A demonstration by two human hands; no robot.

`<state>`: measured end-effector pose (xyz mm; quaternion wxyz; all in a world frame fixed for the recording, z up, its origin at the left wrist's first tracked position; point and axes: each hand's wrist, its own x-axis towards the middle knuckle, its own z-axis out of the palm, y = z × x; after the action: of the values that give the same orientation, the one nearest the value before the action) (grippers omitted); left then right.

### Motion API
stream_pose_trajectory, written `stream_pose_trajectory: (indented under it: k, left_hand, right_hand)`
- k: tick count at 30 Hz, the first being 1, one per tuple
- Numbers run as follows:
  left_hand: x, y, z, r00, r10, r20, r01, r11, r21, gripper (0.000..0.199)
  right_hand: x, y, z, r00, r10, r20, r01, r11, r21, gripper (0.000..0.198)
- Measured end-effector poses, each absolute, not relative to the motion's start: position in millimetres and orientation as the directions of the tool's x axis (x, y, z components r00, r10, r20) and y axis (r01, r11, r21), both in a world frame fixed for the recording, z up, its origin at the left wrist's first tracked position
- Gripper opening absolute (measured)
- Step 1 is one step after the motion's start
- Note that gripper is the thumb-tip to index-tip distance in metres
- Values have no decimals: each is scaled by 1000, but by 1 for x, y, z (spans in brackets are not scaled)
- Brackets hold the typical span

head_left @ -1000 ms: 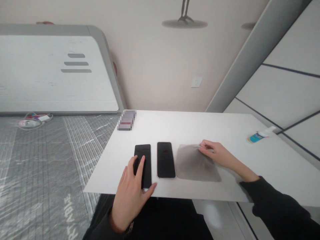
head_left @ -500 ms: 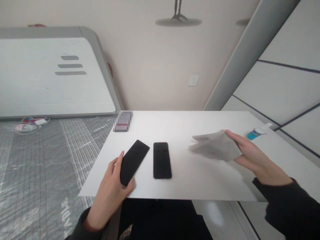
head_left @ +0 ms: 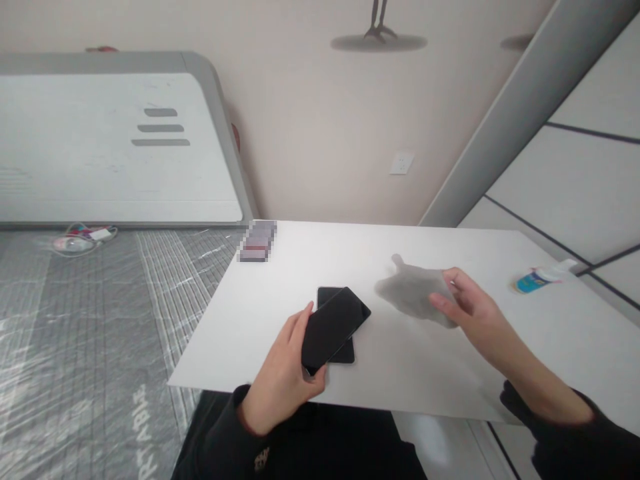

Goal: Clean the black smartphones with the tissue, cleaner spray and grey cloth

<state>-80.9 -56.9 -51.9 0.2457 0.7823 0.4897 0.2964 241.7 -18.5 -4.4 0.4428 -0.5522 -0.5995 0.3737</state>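
While my L hand (head_left: 287, 373) is clamped on the tilted phone (head_left: 336, 327) over the 2nd phone (head_left: 346, 352) on the table (head_left: 310, 267) & my R hand (head_left: 473, 313) pinches the gray cloth (head_left: 413, 290), I'd say a loose edge grip could mean a drop & scratched glass.

The one camera sits on the person's head and looks forward and down, over the dark-clothed lap (head_left: 325, 443), at the white bench (head_left: 400, 380), near enough that the bench's front edge crosses low in the view and the left hand (head_left: 280, 373) and right hand (head_left: 475, 320) both show below mid-height. It faces the beige wall (head_left: 310, 133) behind the bench, and its wide view takes in a grey-framed white panel (head_left: 100, 160) and plastic-covered floor (head_left: 100, 333) at left and slanting white panels (head_left: 565, 180) at right.
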Motion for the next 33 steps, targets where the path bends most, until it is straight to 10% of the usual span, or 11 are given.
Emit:
stream_pose_trajectory:
  k: [16, 22, 29, 33]
  left_hand:
    - [-87, -64, -76, 197, 956, 218, 708, -293, 643, 105]
    - [-89, -67, -79, 162, 967, 199, 713, -254, 654, 115]
    - [-83, -68, -78, 176, 954, 244, 729, -292, 619, 119]
    - [-82, -69, -79, 183, 945, 273, 744, -314, 590, 123]
  right_hand:
    - [163, -22, -60, -683, 696, 222, 649, 717, -253, 80]
    - [127, -39, -67, -813, 551, 188, 477, 815, -329, 105]
    - [165, -17, -81, -615, 757, 223, 720, 654, -234, 96]
    - [133, -47, -76, -705, 681, 196, 595, 719, -359, 119]
